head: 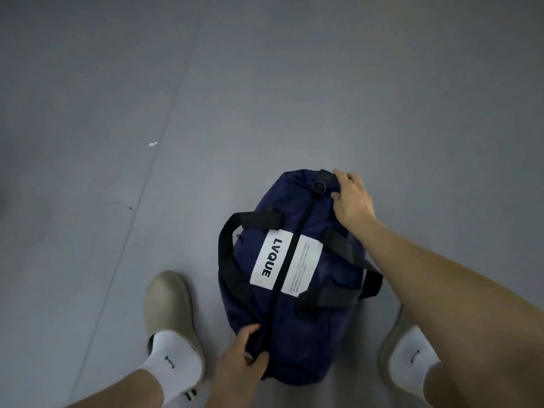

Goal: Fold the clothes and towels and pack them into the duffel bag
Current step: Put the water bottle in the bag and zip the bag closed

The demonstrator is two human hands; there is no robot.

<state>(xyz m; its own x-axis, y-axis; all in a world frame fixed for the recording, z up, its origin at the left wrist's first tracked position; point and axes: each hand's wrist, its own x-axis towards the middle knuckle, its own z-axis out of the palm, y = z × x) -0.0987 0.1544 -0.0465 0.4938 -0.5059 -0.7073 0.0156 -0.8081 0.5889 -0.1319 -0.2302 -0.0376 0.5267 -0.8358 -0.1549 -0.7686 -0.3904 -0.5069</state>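
A navy duffel bag (pixel 309 225) with black straps and a white label lies on the grey floor between my feet. Its black zipper runs lengthwise along the top and looks closed. My left hand (pixel 243 356) pinches the fabric at the bag's near end, beside the zipper. My right hand (pixel 351 198) rests over the far end, next to a black ring, with its fingers pressed on the fabric. No clothes or towels are in view.
My left foot (pixel 173 316) and right foot (pixel 409 357), in beige clogs and white socks, flank the bag. The grey floor (pixel 265 83) stretches ahead. A small white scrap (pixel 153 144) lies to the left.
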